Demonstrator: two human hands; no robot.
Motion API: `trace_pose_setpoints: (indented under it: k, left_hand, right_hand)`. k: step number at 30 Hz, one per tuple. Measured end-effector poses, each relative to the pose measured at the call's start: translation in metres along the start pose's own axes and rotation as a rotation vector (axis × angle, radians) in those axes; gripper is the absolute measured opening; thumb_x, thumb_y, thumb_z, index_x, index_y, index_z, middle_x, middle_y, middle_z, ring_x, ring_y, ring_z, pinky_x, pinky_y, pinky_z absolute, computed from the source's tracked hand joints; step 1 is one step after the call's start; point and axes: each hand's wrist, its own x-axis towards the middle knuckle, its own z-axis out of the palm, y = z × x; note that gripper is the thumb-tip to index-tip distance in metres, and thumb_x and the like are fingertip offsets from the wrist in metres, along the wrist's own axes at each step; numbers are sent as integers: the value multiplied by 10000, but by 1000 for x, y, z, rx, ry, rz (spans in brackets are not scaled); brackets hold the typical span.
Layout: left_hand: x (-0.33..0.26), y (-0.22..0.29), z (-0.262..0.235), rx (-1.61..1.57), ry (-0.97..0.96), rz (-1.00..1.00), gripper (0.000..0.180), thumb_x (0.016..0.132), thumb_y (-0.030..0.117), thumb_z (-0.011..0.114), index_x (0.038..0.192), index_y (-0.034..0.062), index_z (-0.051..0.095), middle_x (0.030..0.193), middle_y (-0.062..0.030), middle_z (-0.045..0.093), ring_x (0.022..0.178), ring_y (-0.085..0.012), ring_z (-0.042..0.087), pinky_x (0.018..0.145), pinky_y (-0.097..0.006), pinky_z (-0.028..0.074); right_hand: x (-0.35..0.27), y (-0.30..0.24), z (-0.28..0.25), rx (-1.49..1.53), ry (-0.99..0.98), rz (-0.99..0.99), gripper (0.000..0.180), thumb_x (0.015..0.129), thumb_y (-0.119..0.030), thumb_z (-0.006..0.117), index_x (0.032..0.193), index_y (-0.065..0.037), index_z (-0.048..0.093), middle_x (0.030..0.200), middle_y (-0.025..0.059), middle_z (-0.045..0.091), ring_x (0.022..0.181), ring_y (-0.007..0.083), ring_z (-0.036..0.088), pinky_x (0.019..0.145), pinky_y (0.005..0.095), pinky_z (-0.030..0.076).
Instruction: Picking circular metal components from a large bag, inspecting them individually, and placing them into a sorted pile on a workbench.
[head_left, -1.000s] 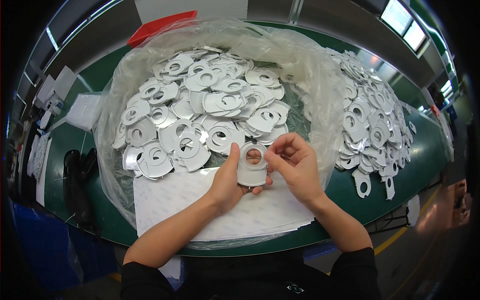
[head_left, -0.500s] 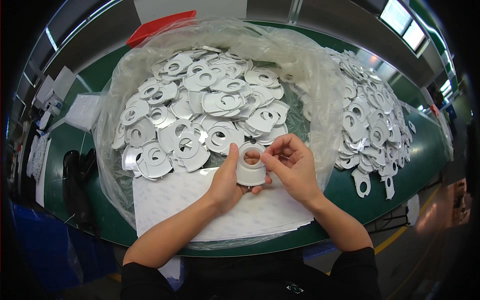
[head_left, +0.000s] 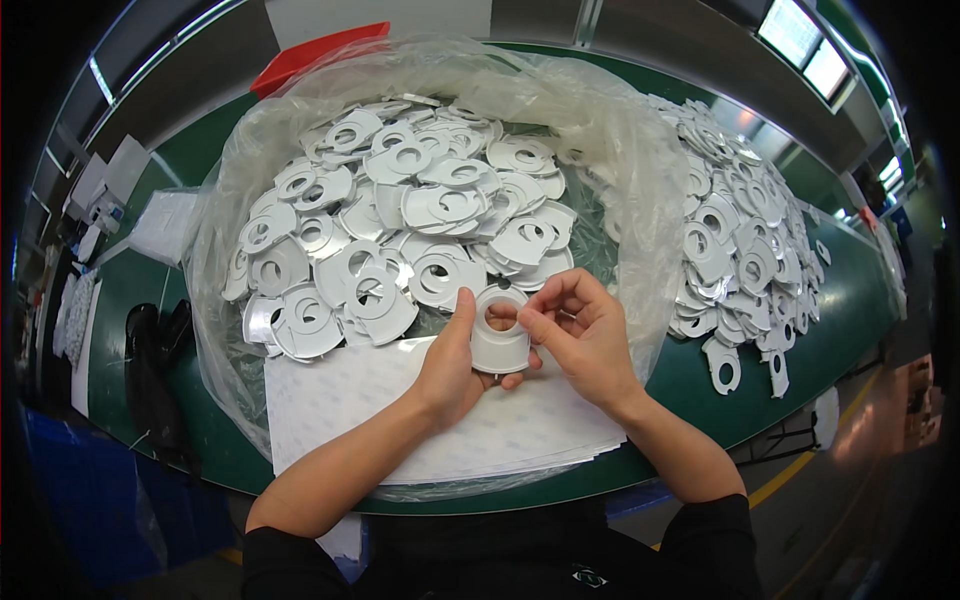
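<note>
A white plastic ring-shaped part (head_left: pixel 499 356) with a round hole and a wider flat lower end is held upright over the paper sheets (head_left: pixel 350 415). My left hand (head_left: pixel 455 360) is closed on it, thumb along its left edge and fingertips showing beneath and behind. At the part's right rim, my right hand (head_left: pixel 585 335) pinches with thumb and forefinger; whether anything small lies between those fingertips is hidden. Just beyond both hands a heap of similar white parts (head_left: pixel 440 205) fills an opened clear plastic bag (head_left: pixel 225 300).
Another pile of white parts (head_left: pixel 740 240) spreads over the green table (head_left: pixel 800 370) on the right. A red bin (head_left: pixel 320 55) stands at the back left. On the left lie a black object (head_left: pixel 158 370) and a folded clear plastic bag (head_left: pixel 165 222).
The held part and both hands stay almost in place. My right fingertips have shifted very slightly left along the part's rim.
</note>
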Motion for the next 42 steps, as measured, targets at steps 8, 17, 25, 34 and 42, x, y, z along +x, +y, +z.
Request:
trace_pose_setpoints:
  k: [8,17,25,34,42]
  left_hand:
    - [0,1,1,-13,-16,18,480,983,492,242,1049,80,479,943,-75,575,800,-168,580,558,-266,417]
    - [-1,1,2,53,57,39,166,931,188,454,1042,67,474,918,-69,571,755,-144,576,521,-257,431]
    - [0,0,1,102,-15,86,216,922,158,424,1113,60,446,943,-85,565,754,-141,579,503,-242,422]
    - [-4,2,9,260,-39,52,321,945,188,414,1232,64,339,932,-103,549,745,-139,584,491,-216,398]
    - [-4,-1,5,316,-121,37,494,975,410,306,1347,91,241,951,-113,547,732,-143,582,478,-211,375]
  right_hand:
    - [-1,0,0,-50,-7,22,196,832,-3,640,955,-8,488,873,68,585,714,87,568,596,195,474]
    - [2,2,-3,-776,84,-687,225,709,24,654,916,-27,585,784,58,607,756,208,596,601,304,473]
    - [2,-7,-1,-1032,262,-812,278,657,9,639,930,-47,638,860,53,640,878,245,558,678,345,462]
    - [3,-7,-8,-154,27,45,168,799,-47,602,902,82,633,696,60,619,548,86,595,460,202,442]
    - [3,-4,-12,-392,72,14,143,794,-103,658,739,18,604,633,30,601,537,56,564,461,194,408]
